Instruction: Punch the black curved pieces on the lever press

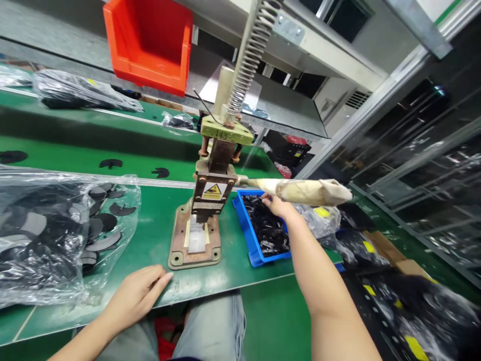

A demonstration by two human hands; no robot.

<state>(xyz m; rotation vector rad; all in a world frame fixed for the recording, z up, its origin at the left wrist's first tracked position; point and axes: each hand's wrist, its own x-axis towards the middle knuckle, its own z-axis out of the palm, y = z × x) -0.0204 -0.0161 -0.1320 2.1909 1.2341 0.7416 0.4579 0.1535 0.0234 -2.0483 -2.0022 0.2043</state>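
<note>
R arm (330,296) reaches into blue bin (249,234) w/ long axis fwd-L.

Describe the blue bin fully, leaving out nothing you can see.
The blue bin is an open-topped, boxy container that looks like plastic, with a raised rim and straight walls. It sits upright on the green tabletop, to the right of the press, and holds many small, dark, somewhat shiny pieces. The right hand has its fingers at the pieces near the far end; hand and forearm hide part of the right side. Whether the hand touches the rim is unclear.
</note>
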